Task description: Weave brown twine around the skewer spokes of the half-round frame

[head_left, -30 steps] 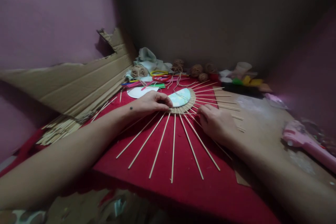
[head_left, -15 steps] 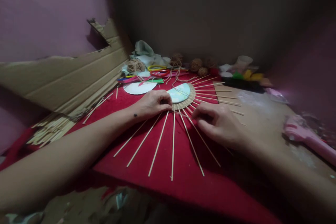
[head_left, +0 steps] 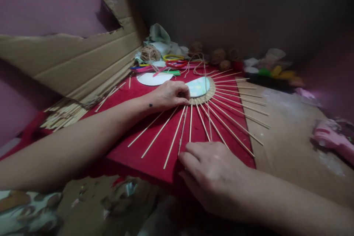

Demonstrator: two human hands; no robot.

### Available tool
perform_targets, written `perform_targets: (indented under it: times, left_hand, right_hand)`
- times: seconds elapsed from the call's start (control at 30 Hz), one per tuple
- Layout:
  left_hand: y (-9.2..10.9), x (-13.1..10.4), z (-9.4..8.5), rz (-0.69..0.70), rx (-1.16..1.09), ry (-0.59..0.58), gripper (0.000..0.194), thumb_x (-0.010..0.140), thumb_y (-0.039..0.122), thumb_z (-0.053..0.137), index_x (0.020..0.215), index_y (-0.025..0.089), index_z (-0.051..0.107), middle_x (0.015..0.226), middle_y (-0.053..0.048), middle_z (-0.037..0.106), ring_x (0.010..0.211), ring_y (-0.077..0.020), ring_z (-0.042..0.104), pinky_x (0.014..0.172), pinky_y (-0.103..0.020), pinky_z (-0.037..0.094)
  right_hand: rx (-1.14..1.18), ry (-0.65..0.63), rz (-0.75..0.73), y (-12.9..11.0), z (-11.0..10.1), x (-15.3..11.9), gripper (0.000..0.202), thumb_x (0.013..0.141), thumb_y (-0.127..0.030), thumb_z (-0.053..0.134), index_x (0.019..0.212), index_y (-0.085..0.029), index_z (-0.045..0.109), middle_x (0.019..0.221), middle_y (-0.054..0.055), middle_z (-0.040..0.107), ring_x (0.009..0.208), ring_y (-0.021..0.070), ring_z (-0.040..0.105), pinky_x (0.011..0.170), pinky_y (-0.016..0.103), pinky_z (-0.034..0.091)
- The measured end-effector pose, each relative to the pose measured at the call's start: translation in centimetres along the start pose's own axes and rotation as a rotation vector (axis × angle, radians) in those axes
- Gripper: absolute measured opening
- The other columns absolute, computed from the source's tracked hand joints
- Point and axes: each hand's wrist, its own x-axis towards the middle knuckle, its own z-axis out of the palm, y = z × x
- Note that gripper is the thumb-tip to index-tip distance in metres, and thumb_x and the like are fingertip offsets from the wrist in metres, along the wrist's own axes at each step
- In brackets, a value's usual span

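A half-round pale blue patterned piece (head_left: 199, 87) with a woven twine rim (head_left: 212, 90) lies on red cloth (head_left: 132, 160). Thin wooden sticks (head_left: 235, 122) fan out from the rim. My left hand (head_left: 174, 94) pinches the rim's left end, thumb and fingers together. Nearer the front, my right hand (head_left: 211, 173) is closed on a strand of twine (head_left: 181, 132) that runs down from the rim beside my left fingertips. Another length of twine crosses the patterned piece towards my right hand.
Behind are a white disc (head_left: 155, 78), scissors with red handles (head_left: 176, 63), twine balls (head_left: 151, 54) and crumpled cloth (head_left: 159, 35). Cardboard (head_left: 83, 53) leans at the left above a bundle of sticks (head_left: 65, 113). A pink glue gun (head_left: 332, 136) lies at the right.
My right hand has moved towards the front edge and drawn the twine down from the rim. My left hand stays at the rim. The whole view has shifted slightly.
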Motion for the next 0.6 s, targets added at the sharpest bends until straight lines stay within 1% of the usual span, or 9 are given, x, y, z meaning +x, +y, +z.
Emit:
perform_targets:
  times: [0.07, 0.1, 0.27, 0.43, 0.53, 0.6]
  left_hand:
    - [0.0, 0.0, 0.0, -0.001, -0.011, 0.0, 0.008, 0.073, 0.021, 0.069, 0.074, 0.014, 0.066, 0.074, 0.0, 0.062, 0.071, -0.0112, 0.056, 0.069, -0.023, 0.041]
    - [0.1, 0.0, 0.0, -0.004, -0.014, -0.002, 0.008, 0.072, 0.02, 0.069, 0.074, 0.014, 0.066, 0.074, 0.0, 0.062, 0.071, -0.0111, 0.056, 0.069, -0.023, 0.041]
    - [0.2, 0.0, 0.0, -0.025, -0.016, -0.009, 0.006, 0.072, 0.017, 0.069, 0.075, 0.012, 0.066, 0.075, -0.001, 0.062, 0.072, -0.0114, 0.056, 0.069, -0.023, 0.041]
    - [0.1, 0.0, 0.0, -0.008, -0.011, -0.003, 0.006, 0.072, 0.018, 0.069, 0.075, 0.014, 0.067, 0.074, 0.001, 0.062, 0.071, -0.0108, 0.055, 0.069, -0.023, 0.041]
    - [0.1, 0.0, 0.0, -0.005, -0.007, 0.002, 0.006, 0.072, 0.02, 0.068, 0.075, 0.014, 0.067, 0.075, 0.0, 0.063, 0.072, -0.011, 0.056, 0.069, -0.023, 0.041]
    - [0.1, 0.0, 0.0, -0.007, -0.005, -0.004, 0.006, 0.073, 0.02, 0.068, 0.075, 0.014, 0.067, 0.075, 0.0, 0.063, 0.072, -0.0113, 0.056, 0.069, -0.023, 0.041]
  right_hand:
    - [-0.047, -0.026, -0.078, -0.3, 0.0, -0.1, 0.013, 0.084, -0.01, 0.046, 0.077, -0.015, 0.056, 0.071, 0.003, 0.055, 0.056, 0.0131, 0.039, 0.049, 0.029, 0.022]
    - [-0.057, -0.043, -0.093, -0.4, -0.2, -0.2, 0.014, 0.082, -0.008, 0.045, 0.077, -0.016, 0.055, 0.071, 0.003, 0.054, 0.056, 0.0132, 0.038, 0.049, 0.029, 0.021]
    - [-0.13, -0.143, -0.113, -1.0, -1.1, -0.2, 0.013, 0.077, -0.005, 0.046, 0.077, -0.016, 0.053, 0.07, 0.004, 0.053, 0.058, 0.0151, 0.038, 0.049, 0.03, 0.023]
    - [-0.262, -0.067, -0.147, -1.3, -0.2, -0.4, 0.012, 0.079, -0.007, 0.047, 0.073, -0.017, 0.052, 0.068, 0.005, 0.053, 0.055, 0.0152, 0.038, 0.05, 0.031, 0.023]
    - [-0.289, -0.026, -0.182, -1.5, 0.2, -0.7, 0.01, 0.081, -0.014, 0.048, 0.072, -0.017, 0.051, 0.067, 0.005, 0.052, 0.055, 0.0158, 0.039, 0.051, 0.033, 0.024]
    - [-0.33, -0.013, -0.233, -1.7, 0.0, -0.8, 0.013, 0.083, -0.017, 0.046, 0.071, -0.017, 0.052, 0.066, 0.005, 0.05, 0.056, 0.0167, 0.04, 0.051, 0.034, 0.022]
